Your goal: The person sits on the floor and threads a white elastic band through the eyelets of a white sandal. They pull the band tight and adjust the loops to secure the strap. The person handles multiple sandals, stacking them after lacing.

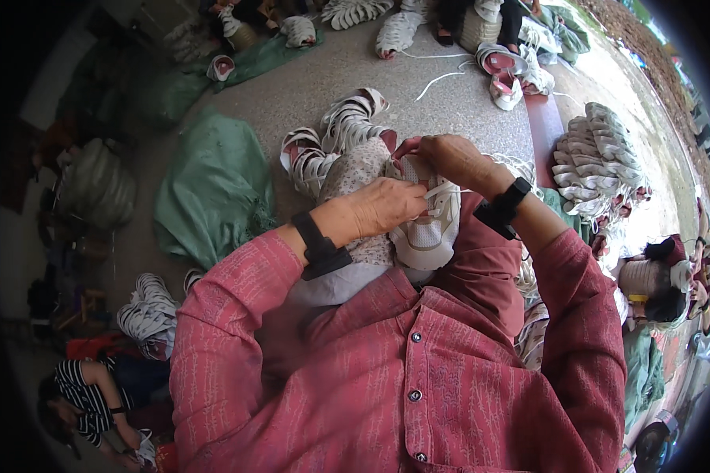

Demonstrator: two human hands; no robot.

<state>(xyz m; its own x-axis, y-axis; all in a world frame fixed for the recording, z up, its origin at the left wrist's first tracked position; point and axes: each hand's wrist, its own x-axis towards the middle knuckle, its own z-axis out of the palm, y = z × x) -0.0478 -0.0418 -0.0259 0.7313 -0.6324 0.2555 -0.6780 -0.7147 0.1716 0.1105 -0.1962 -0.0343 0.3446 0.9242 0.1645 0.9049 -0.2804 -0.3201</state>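
"Shoe (pixel 426 236): where is it?"

"On the person's lap, white and beige, toe toward six o'clock, opening toward twelve."

"And the left hand (pixel 383 206)?"

"It comes in from eight o'clock, fingertips pinched together on the white lace (pixel 442 191) over the tongue."

"The right hand (pixel 459 162)?"

"It curls over the shoe from one o'clock, fingers bent near the opening. I cannot tell what they grip. The two hands are close together, both at the shoe."

"What lies around, taking the shoe as the dial's centre?"

"Rows of white shoe uppers (pixel 353 118) at eleven o'clock, a green sack (pixel 213 189) between nine and ten, and a stacked pile of uppers (pixel 599 162) at two."

"Anyone near?"

"A person in a striped top (pixel 87 394), well apart at eight o'clock."
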